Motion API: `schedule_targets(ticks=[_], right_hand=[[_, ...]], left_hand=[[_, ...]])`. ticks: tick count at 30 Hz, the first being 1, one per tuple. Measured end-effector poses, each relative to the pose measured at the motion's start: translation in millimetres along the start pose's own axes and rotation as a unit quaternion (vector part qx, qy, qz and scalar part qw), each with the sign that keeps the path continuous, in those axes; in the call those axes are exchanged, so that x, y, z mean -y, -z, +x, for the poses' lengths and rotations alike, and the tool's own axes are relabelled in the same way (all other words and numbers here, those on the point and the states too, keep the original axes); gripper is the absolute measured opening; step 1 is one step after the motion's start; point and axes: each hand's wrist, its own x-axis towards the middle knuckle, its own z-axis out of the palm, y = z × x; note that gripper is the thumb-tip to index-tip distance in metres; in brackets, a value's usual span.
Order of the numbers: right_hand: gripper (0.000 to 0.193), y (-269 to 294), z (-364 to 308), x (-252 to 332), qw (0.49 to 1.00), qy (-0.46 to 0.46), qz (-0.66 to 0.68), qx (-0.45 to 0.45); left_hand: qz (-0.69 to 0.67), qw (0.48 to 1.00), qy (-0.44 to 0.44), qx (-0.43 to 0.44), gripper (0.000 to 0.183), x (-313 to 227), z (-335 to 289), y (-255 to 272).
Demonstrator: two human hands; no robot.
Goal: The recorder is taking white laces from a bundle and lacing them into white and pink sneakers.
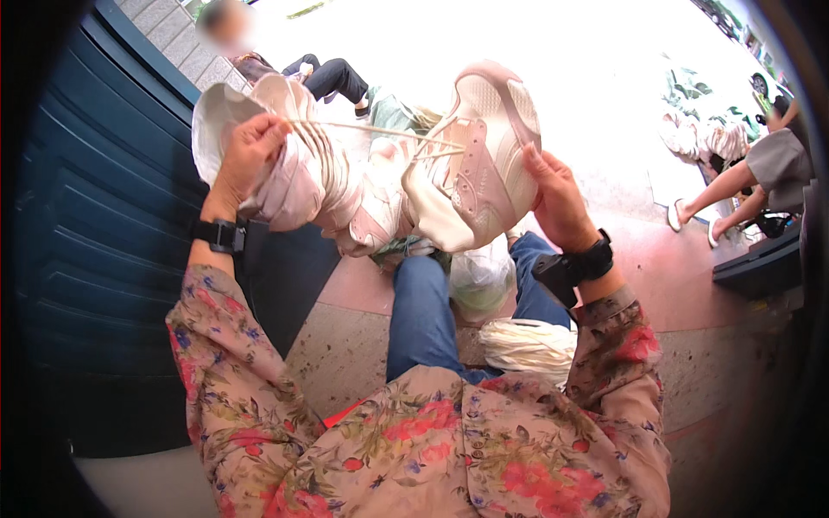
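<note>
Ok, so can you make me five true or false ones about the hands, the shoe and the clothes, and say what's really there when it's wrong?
1. The left hand pinches a pale lace. True.
2. The lace hangs loose and curly. False: it is stretched nearly straight.
3. The right hand holds a black boot. False: it holds a pink-and-white shoe.
4. There is a black band on the left wrist. True.
5. The sleeves are plain blue. False: they have a flower pattern.
</note>
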Motion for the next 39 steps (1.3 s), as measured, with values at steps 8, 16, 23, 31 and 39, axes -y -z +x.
schedule_targets(ticks=[8,16,23,31,39], right_hand=[[0.033,59.5,-73.1,-126.0,0.974,-0.116,0.079,-0.178],[0.034,110.1,-93.1,-157.5,0.977,-0.066,0.077,-0.19],[0.037,116.3,-101.4,-170.5,0.973,-0.119,0.104,-0.165],[0.042,122.4,-95.7,-178.8,0.923,-0.089,0.353,-0.124],[0.042,124.1,-103.5,-189.6,0.937,-0.111,0.322,-0.084]], left_hand=[[-0.011,0.993,0.07,0.091,0.014,62.6,-103.3,-112.7],[0.039,0.978,0.045,0.198,0.015,59.1,-143.4,-226.5],[0.084,0.972,0.024,0.22,0.018,66.1,-144.6,-257.7],[0.052,0.979,0.139,0.142,0.021,101.1,-168.2,-275.2],[0.047,0.938,0.31,0.144,0.052,118.5,-147.5,-284.8]])
